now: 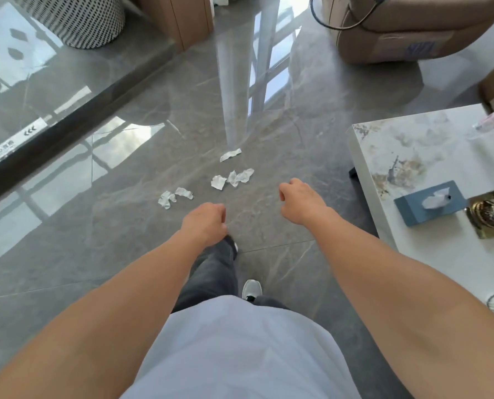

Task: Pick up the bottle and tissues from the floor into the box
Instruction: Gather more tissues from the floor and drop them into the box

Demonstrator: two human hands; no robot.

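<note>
Several crumpled white tissues lie on the glossy grey floor: one (230, 154) farthest away, a cluster (232, 178) in the middle, and a pair (174, 196) to the left. My left hand (205, 223) hangs over the floor just below the left pair, its fingers loosely curled and holding nothing. My right hand (299, 201) hangs to the right of the cluster, also loosely curled and empty. A clear plastic bottle (493, 120) lies on its side at the far right edge of the white table. No collecting box can be made out.
A white marble-look low table (412, 156) stands at right, carrying a blue tissue box (430, 203) and a gold ashtray (489, 214). A dark raised step (76, 119) runs along the left. A beige armchair (398, 27) and a patterned basket (81, 18) stand at the back.
</note>
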